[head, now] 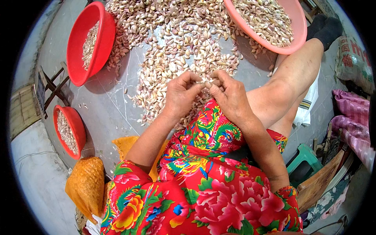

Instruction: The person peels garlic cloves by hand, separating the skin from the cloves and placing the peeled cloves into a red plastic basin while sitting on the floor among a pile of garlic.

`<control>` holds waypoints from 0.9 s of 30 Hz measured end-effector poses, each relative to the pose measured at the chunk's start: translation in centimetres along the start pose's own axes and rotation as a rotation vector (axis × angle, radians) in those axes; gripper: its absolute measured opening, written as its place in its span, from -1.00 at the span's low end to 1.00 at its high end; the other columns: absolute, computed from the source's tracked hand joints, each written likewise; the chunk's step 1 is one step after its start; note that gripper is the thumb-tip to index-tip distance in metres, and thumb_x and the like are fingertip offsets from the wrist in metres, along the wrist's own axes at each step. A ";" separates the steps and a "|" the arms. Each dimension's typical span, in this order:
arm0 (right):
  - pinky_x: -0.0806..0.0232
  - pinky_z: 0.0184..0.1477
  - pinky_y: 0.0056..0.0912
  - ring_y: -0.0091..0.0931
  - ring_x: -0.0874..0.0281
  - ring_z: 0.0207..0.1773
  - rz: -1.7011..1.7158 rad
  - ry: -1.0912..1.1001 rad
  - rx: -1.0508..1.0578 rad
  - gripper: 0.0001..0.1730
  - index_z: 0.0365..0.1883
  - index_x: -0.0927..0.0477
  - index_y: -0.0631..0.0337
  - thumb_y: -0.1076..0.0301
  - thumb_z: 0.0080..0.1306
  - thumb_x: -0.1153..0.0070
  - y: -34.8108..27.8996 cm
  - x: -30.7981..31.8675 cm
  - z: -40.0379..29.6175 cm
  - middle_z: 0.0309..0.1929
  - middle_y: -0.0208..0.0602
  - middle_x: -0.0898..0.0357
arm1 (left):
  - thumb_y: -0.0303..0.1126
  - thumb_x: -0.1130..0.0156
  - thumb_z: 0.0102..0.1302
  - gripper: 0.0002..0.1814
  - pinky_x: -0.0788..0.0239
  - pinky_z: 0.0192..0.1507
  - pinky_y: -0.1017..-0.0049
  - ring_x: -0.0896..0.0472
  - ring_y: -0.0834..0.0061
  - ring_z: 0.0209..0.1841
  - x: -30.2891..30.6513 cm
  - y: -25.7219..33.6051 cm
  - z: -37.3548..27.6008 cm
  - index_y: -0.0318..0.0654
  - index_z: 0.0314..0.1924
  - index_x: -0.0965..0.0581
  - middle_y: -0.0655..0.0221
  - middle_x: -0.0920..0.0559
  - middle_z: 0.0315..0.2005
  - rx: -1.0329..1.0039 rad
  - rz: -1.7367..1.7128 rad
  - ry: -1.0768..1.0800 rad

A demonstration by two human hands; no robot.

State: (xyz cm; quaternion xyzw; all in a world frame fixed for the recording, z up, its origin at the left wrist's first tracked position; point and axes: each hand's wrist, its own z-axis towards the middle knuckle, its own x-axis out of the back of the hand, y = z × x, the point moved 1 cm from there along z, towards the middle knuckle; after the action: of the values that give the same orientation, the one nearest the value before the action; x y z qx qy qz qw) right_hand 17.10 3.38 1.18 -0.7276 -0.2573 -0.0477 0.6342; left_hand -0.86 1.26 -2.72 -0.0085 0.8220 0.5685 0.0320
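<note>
My left hand (182, 93) and my right hand (229, 93) meet over a spread of garlic cloves (167, 63) on the grey floor. Their thumbs and fingertips pinch together around a small pale piece, probably a garlic clove, mostly covered by the fingers. Loose cloves lie below and in front of both hands, many with pinkish skins. The floral red cloth on my lap (205, 129) reaches up to just under the hands.
A pink basin (299, 32) of cloves stands front right, a large red basin (107, 38) front left, a smaller red basin (82, 132) left. An orange mesh sack (86, 179) sits lower left. At right are a green plastic stool (305, 155) and a woven sack (352, 63).
</note>
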 end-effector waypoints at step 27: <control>-0.49 0.00 -0.01 -0.01 -0.68 -0.09 -0.114 0.075 0.091 -0.65 0.05 -0.57 0.38 0.32 0.41 -0.28 1.2 -0.7 0.0 -0.07 0.14 -0.67 | -0.37 -0.25 0.57 -0.85 -0.43 -0.42 0.58 -0.60 0.58 -0.45 16.2 5.3 1.8 -0.31 -0.05 -0.64 0.42 -0.65 -0.36 -0.257 -0.057 0.583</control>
State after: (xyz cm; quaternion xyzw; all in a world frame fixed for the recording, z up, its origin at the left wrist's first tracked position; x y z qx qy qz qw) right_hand 16.98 3.04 -0.19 -0.6797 -0.2764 -0.0993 0.6721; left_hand -17.20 5.22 0.59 -0.1979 0.7174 0.6403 -0.1902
